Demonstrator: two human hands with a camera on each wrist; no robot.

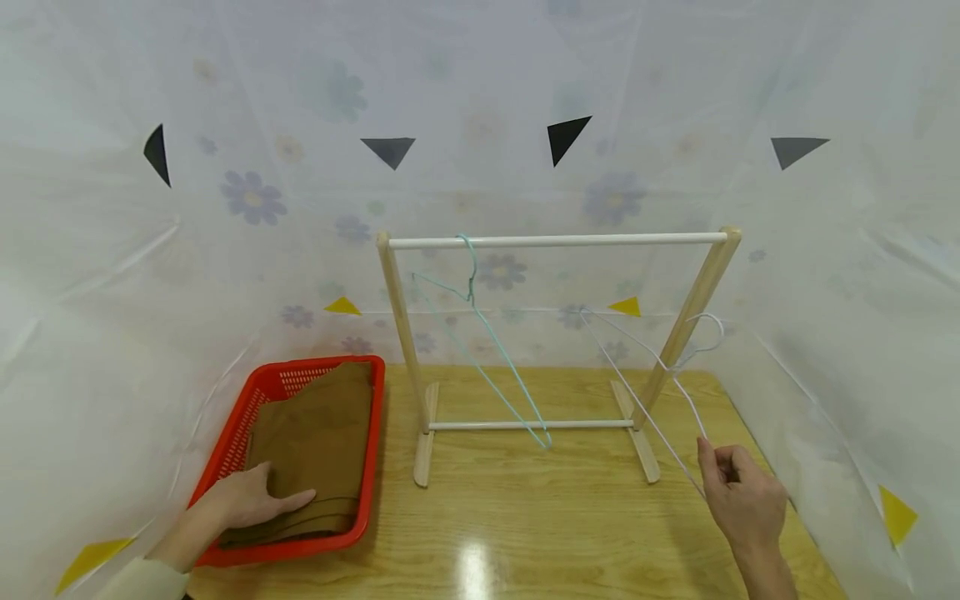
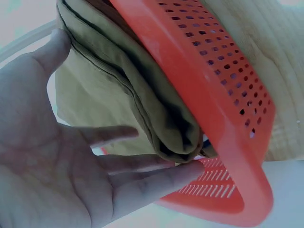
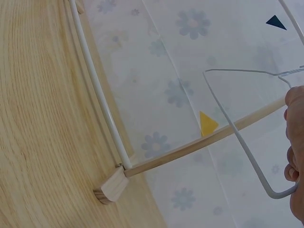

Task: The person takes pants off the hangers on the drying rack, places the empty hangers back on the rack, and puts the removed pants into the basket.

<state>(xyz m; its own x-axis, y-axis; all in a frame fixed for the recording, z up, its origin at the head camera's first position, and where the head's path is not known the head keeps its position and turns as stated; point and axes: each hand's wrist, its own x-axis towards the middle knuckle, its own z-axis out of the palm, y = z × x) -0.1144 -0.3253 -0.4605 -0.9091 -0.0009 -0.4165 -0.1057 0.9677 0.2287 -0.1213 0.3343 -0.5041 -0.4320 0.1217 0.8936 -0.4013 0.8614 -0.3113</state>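
Note:
My right hand [image 1: 746, 500] pinches one shoulder of a white wire hanger [image 1: 628, 337], held in the air by the right post of a rack. In the right wrist view this hanger [image 3: 247, 152] reaches leftward from the fingers. My left hand [image 1: 251, 498] is over folded brown cloth [image 1: 318, 442] in a red plastic basket [image 1: 378, 433]. The left wrist view shows its fingers spread and fairly straight, beside the folded edge of the cloth [image 2: 137, 90]; firm contact is hard to tell.
A small wooden rack with a white top rail [image 1: 600, 240] stands on the wooden table [image 1: 540, 517]. From the rail hangs a light green hanger [image 1: 498, 342], left of its middle. Pale flowered sheeting [image 1: 480, 100] encloses the back and sides.

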